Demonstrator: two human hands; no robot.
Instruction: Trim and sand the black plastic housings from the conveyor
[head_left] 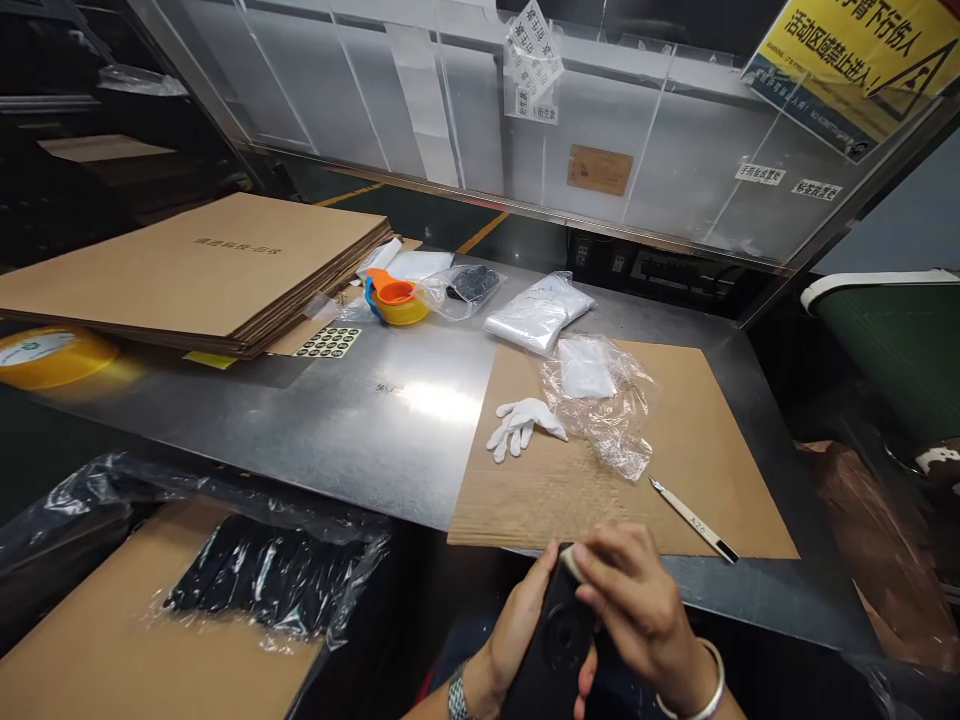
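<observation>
- Hands low at the near edge of the surface: the left hand (pixel 517 625) is wrapped around a black device (pixel 551 645) from behind, and the right hand (pixel 637 605) pinches something small and pale at the device's top end. Both are closed on it, held just below the cardboard sheet (pixel 675 440).
- Work looks to be in its early or middle part, as I judge it: the device is out and being handled, while nothing finished lies on the cardboard sheet.
- On the cardboard sheet: a white glove (pixel 521 422), a crumpled clear bag (pixel 607 405) just beside it, and a thin craft knife (pixel 694 518) near the front right corner, untouched.
- Left of the cardboard sheet, well apart: a stack of flat cartons (pixel 202 270) with faint printing I cannot read, and a sheet of round stickers (pixel 328 342).
- Behind the cardboard sheet: a yellow warning sign (pixel 855 60) in Chinese characters on the clear panel, with small white labels; too small to read.
- Marking on the knife handle, illegible.
</observation>
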